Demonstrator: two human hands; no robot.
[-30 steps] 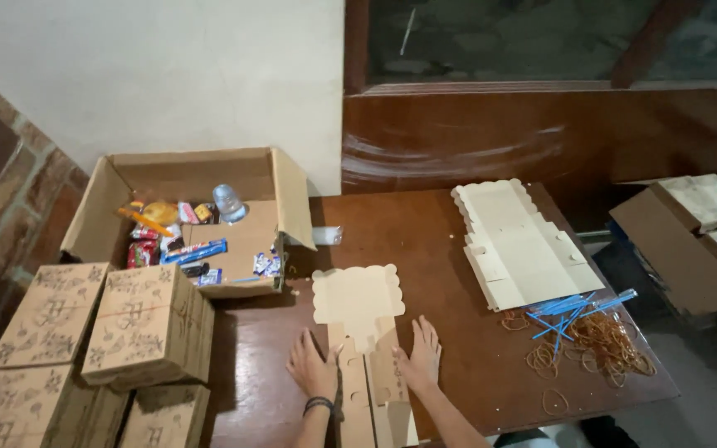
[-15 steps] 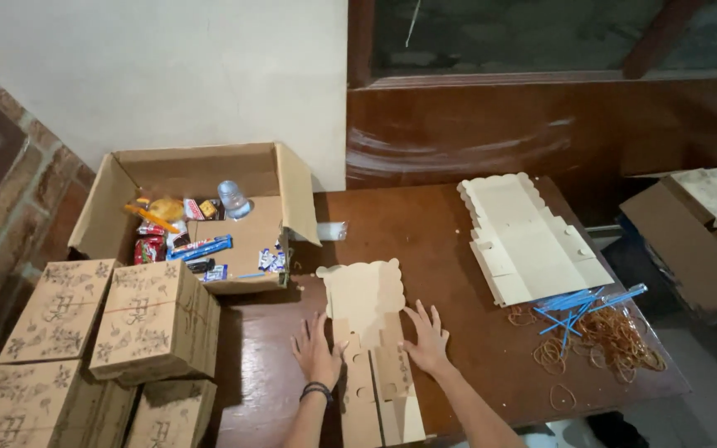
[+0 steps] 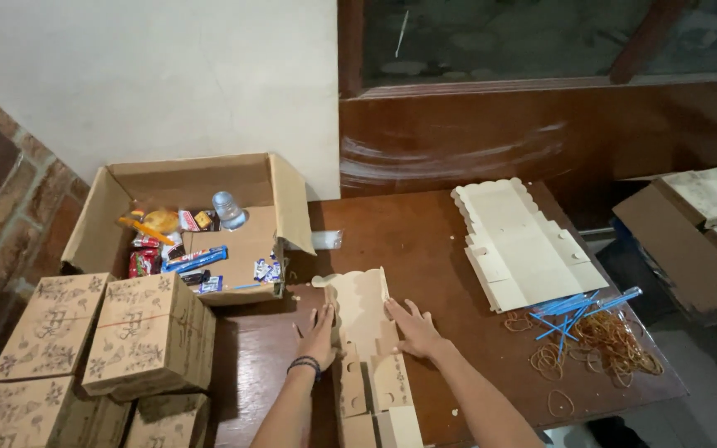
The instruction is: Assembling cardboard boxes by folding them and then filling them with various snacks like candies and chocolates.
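A flat, pale cardboard box blank (image 3: 364, 332) with a scalloped end lies on the dark wooden table (image 3: 425, 241) right in front of me. My left hand (image 3: 319, 335), with a dark band on its wrist, presses against the blank's left edge, where a side flap stands folded up. My right hand (image 3: 414, 328) rests fingers spread on the blank's right edge. Neither hand holds anything lifted.
An open cardboard carton (image 3: 201, 220) with snack packets and a water bottle (image 3: 227, 207) sits at the left. Several closed printed boxes (image 3: 151, 332) are stacked at the lower left. A stack of flat blanks (image 3: 520, 245), blue straws (image 3: 582, 305) and rubber bands (image 3: 603, 344) lie to the right.
The view has tilted down slightly. My hands have pushed inward on the blank's sides, and its left flap has risen from flat.
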